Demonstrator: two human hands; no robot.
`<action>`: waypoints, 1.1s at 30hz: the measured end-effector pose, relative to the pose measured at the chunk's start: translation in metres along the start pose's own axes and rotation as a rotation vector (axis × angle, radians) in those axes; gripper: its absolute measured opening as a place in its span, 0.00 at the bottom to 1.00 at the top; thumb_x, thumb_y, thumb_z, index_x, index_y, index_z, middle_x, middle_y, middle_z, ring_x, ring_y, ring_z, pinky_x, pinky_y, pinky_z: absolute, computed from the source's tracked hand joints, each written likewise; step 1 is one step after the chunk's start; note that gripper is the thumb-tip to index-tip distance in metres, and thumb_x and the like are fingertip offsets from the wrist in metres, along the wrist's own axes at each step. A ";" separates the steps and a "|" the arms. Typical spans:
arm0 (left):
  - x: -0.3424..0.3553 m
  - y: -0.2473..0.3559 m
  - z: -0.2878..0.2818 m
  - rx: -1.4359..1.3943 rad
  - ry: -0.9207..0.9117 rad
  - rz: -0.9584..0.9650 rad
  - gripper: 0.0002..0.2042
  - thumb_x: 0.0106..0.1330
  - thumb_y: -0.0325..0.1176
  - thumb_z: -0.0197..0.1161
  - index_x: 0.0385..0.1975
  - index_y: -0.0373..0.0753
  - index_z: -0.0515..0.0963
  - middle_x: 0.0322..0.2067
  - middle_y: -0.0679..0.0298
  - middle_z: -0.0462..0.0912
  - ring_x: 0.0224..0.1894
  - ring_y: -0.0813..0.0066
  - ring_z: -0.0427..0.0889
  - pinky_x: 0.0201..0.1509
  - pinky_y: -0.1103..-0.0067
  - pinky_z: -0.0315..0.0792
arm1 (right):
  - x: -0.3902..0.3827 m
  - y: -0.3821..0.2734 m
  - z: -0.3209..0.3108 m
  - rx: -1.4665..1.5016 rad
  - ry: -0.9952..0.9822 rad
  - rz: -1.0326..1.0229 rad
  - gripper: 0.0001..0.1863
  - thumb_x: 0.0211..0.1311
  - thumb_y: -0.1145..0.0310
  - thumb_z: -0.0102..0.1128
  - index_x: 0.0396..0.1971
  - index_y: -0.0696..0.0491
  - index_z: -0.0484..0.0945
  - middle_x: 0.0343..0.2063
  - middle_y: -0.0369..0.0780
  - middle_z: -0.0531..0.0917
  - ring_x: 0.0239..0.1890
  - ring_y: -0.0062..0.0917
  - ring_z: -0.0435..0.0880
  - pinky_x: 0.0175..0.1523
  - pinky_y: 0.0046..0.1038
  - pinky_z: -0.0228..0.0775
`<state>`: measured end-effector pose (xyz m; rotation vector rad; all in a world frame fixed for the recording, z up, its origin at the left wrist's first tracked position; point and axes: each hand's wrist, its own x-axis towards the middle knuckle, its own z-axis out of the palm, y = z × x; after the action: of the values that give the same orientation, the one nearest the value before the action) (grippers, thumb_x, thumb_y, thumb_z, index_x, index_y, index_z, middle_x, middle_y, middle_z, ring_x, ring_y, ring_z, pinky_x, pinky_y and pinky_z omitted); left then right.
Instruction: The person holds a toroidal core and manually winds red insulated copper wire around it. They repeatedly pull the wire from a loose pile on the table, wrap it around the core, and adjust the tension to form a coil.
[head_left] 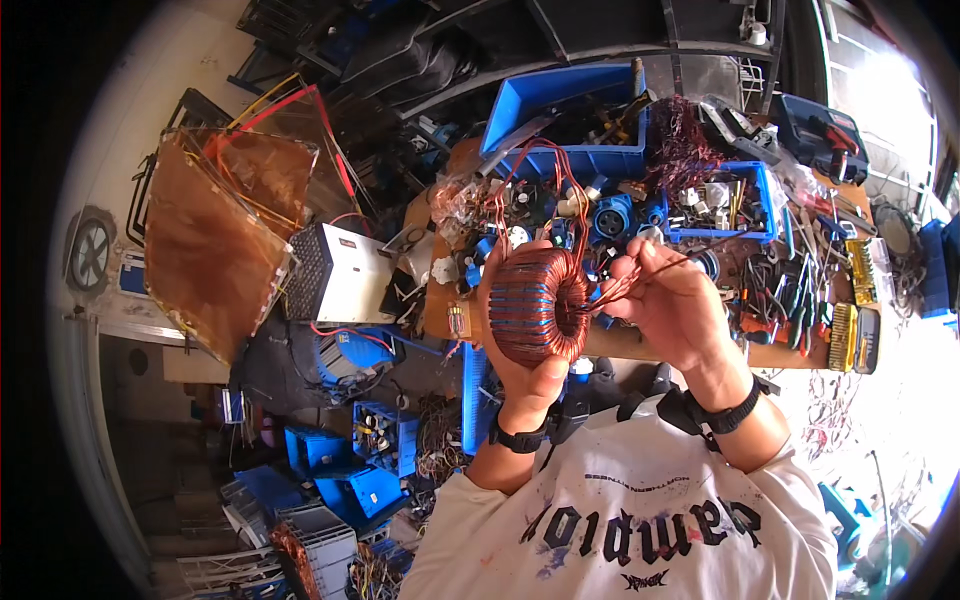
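My left hand [520, 375] grips a ring-shaped coil [535, 305] wound with copper-red wire over a blue core, holding it upright in front of me. Loose copper wire ends [530, 175] rise from its top. My right hand [670, 305] pinches a strand of copper wire [690, 260] that runs from the coil's centre hole up to the right. Both wrists wear black bands.
A cluttered wooden workbench [700, 350] lies beyond, with blue bins [560, 100] of parts, a bundle of copper wire [680, 140], pliers and screwdrivers [790, 300]. A white metal box [340, 275] and an amber plastic panel [215, 235] stand to the left. Blue crates [350, 480] sit on the floor.
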<state>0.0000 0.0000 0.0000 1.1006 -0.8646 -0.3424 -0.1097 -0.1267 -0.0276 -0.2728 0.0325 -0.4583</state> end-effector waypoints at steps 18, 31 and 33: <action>0.008 -0.015 0.000 0.005 0.107 -0.062 0.48 0.53 0.58 0.69 0.66 0.32 0.56 0.55 0.57 0.71 0.54 0.68 0.74 0.60 0.71 0.70 | -0.004 -0.023 0.011 -0.551 0.187 0.154 0.15 0.72 0.62 0.49 0.41 0.59 0.77 0.35 0.44 0.84 0.31 0.27 0.84 0.38 0.26 0.78; 0.014 -0.007 0.005 -0.004 0.080 -0.109 0.45 0.51 0.39 0.71 0.68 0.34 0.53 0.53 0.58 0.72 0.51 0.70 0.77 0.56 0.76 0.74 | 0.006 -0.029 0.067 -2.275 -0.284 -0.986 0.20 0.46 0.61 0.65 0.37 0.58 0.77 0.38 0.40 0.79 0.50 0.37 0.76 0.70 0.47 0.53; 0.015 -0.009 0.001 -0.028 0.062 -0.118 0.45 0.51 0.40 0.70 0.68 0.34 0.53 0.53 0.58 0.72 0.52 0.69 0.76 0.57 0.75 0.73 | 0.007 -0.033 0.065 -2.458 -0.280 -0.793 0.19 0.46 0.59 0.65 0.33 0.57 0.76 0.32 0.39 0.76 0.44 0.34 0.76 0.69 0.45 0.56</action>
<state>0.0107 -0.0140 -0.0011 1.1332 -0.7401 -0.4150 -0.1115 -0.1422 0.0439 -2.8366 0.2131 -0.9496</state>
